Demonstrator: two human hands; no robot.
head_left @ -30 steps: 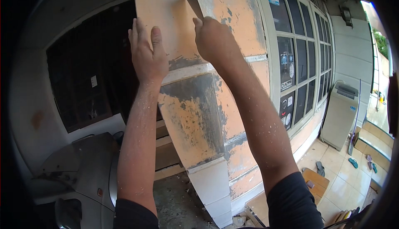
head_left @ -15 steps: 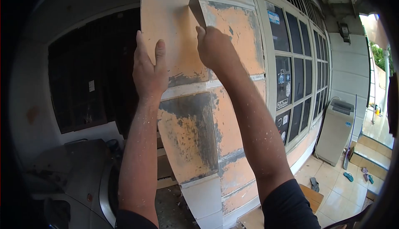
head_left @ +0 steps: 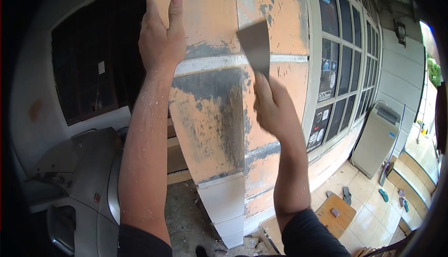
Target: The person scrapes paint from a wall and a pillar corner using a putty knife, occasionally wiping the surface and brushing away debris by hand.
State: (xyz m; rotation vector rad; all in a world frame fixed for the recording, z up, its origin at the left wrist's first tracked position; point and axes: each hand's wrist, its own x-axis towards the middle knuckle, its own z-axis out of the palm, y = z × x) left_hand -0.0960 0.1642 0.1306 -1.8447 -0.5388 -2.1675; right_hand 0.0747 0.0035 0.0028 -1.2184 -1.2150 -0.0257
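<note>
My left hand (head_left: 161,35) rests with fingers spread against the left edge of the orange pillar (head_left: 210,12), its thumb pointing up. Specks of pale dust cover that forearm. In my right hand (head_left: 275,100) is a scraper (head_left: 257,45) with a wide, flat metal blade; the fingers wrap round its handle, which is mostly hidden. The blade points up and to the left, in front of the pillar's corner. Below a white groove, a panel (head_left: 207,126) shows dark grey patches and scraped orange paint.
A white-framed window (head_left: 343,59) with stickers is on the right, beside a washing machine (head_left: 377,138). A wooden stool (head_left: 333,214) and sandals (head_left: 383,195) are on the tiled floor. At the lower left is a grey vehicle (head_left: 88,173). Rubble (head_left: 251,242) lies at the pillar's foot.
My right hand has moved down and to the right with the scraper, whose blade has left the upper pillar face. My left hand remains at the pillar's edge. The view has tilted lower.
</note>
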